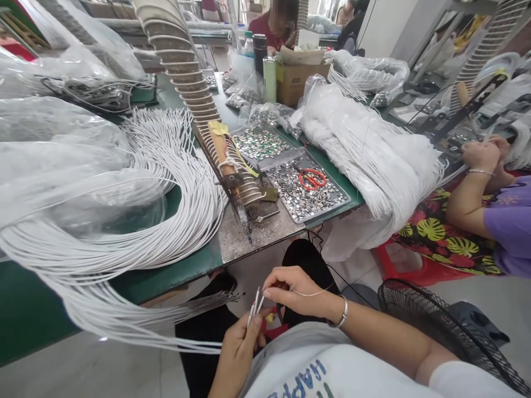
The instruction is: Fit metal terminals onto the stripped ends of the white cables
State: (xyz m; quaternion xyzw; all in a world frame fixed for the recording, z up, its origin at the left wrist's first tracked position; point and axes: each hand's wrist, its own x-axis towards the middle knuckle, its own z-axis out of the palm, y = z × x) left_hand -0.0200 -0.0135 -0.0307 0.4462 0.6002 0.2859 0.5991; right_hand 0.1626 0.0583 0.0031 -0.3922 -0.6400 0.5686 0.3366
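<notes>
Where white cables spill off the tabletop: left hand closed around cable ends; right hand pinching them.

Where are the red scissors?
In the head view, the red scissors lie right of centre on the tray of small metal pieces, between the slotted rack on their left and the big white cable bundle on their right.
</notes>
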